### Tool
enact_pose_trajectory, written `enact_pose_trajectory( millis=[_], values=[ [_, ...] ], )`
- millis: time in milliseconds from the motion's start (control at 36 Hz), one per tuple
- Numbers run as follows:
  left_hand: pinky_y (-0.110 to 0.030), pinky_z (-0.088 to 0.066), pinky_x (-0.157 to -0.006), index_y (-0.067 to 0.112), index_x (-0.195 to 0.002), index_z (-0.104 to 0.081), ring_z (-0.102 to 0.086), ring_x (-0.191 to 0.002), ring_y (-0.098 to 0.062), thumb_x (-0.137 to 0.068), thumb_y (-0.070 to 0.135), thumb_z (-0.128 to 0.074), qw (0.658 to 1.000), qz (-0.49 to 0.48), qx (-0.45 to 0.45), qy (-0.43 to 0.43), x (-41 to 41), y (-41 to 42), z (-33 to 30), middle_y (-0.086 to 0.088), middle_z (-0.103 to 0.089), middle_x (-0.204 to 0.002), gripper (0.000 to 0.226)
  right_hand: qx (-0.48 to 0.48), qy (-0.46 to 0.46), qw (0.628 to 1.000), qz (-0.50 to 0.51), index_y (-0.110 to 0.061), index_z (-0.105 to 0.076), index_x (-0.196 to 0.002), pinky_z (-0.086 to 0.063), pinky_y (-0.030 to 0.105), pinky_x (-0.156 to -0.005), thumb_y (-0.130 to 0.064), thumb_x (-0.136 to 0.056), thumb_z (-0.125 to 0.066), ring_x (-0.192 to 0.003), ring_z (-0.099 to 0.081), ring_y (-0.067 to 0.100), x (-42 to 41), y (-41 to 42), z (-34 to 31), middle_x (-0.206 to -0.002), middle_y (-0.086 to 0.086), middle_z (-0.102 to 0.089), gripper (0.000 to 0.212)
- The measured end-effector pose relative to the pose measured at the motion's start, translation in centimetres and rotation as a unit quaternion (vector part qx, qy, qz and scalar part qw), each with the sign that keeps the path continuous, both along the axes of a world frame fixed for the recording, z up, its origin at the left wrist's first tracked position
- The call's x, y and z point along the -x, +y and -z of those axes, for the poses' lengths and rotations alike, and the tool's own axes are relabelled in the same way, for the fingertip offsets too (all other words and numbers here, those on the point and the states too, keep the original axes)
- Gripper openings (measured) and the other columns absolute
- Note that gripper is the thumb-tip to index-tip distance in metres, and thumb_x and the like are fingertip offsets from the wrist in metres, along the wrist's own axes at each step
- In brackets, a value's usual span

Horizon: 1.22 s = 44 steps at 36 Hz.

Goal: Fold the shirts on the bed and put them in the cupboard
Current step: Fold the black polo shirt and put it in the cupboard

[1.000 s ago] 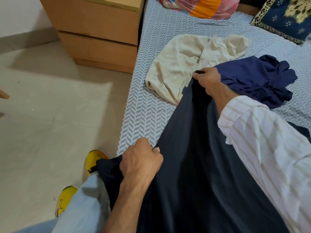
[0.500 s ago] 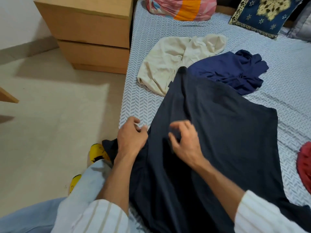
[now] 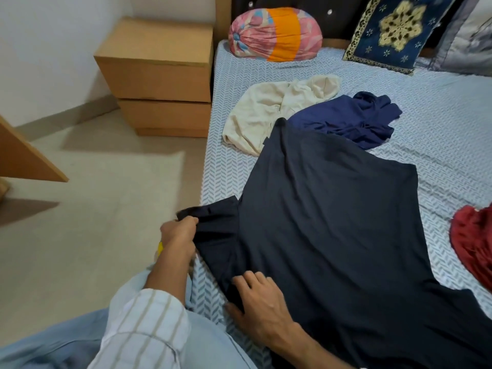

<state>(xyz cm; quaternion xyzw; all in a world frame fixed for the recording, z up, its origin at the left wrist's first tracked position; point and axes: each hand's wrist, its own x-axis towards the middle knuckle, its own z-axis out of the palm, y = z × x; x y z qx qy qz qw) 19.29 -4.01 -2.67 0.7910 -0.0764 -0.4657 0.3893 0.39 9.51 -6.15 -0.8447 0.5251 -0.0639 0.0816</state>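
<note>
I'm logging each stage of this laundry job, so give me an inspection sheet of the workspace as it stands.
Surface: bed with a blue-and-white patterned sheet, largely covered by clothes.
Job's things: dark navy shirt spread out flat, one sleeve hanging off the bed's edge; cream shirt and blue shirt crumpled beyond it; red garment at the right edge, partly out of view.
Clutter: pink-and-orange bundle and embroidered blue cushion at the headboard.
Grippers: left hand grips the navy shirt's sleeve; right hand pinches its near edge.
Cables: nothing seen.
Surroundings: wooden bedside drawers by the wall; tiled floor; cupboard interior not visible.
</note>
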Motion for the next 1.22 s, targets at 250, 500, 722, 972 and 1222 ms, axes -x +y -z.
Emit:
enact_pose_trajectory(
  millis=[250,500,722,972,1222],
  values=[
    [-0.044,-0.060,-0.070,0.017,-0.081,-0.065,-0.065,-0.081,-0.028,-0.083,0.025,-0.074,0.987,0.072,0.137,-0.033,-0.7,0.9,-2.3,-0.009,-0.069,-0.087,0.012,-0.169,-0.139,0.975,0.023,-0.024,-0.054,-0.100,-0.048,0.037,-0.074,-0.038,-0.092,-0.048,-0.087,-0.055,0.017,-1.8,-0.3,-1.7,-0.097,-0.005,-0.058,0.018],
    [-0.030,-0.048,-0.065,0.024,-0.078,-0.052,-0.062,-0.064,-0.010,-0.083,0.032,-0.075,0.847,0.370,0.277,-0.264,6.0,3.3,-3.7,0.009,-0.064,-0.068,0.025,-0.370,-0.585,0.614,0.378,-0.012,-0.066,-0.101,-0.054,0.030,-0.057,-0.034,-0.104,-0.051,-0.066,-0.068,0.019,3.0,-6.5,-5.3,-0.086,0.011,-0.071,0.026],
    [-0.036,-0.052,-0.086,0.023,-0.112,-0.059,-0.063,-0.094,-0.018,-0.084,0.036,-0.069,0.558,0.713,0.361,-0.223,13.5,8.5,-3.0,0.002,-0.067,-0.107,0.033,-0.497,-0.605,0.516,0.348,-0.004,-0.075,-0.107,-0.056,0.036,-0.077,-0.067,-0.094,-0.051,-0.089,-0.072,0.032,11.4,-8.9,-6.3,-0.103,0.019,-0.073,0.069],
    [-0.051,-0.043,-0.096,0.019,-0.138,-0.025,-0.039,-0.123,-0.032,-0.076,0.034,-0.075,0.508,0.722,0.104,-0.458,11.3,8.8,-2.4,-0.008,-0.036,-0.132,0.081,-0.366,-0.456,0.656,0.477,-0.016,-0.070,-0.100,-0.057,0.036,-0.062,-0.013,-0.089,-0.077,-0.071,-0.070,0.020,12.5,-8.3,-5.2,-0.081,0.002,-0.076,0.014],
    [-0.043,-0.051,-0.080,0.020,-0.138,-0.018,-0.045,-0.112,-0.033,-0.076,0.012,-0.072,0.567,0.700,-0.012,-0.434,11.4,10.6,-2.3,-0.012,-0.035,-0.127,0.083,-0.344,-0.522,0.592,0.509,-0.015,-0.070,-0.099,-0.043,0.021,-0.043,-0.008,-0.090,-0.073,-0.071,-0.059,0.012,13.0,-8.4,-5.8,-0.088,0.001,-0.068,0.011]
  ],
)
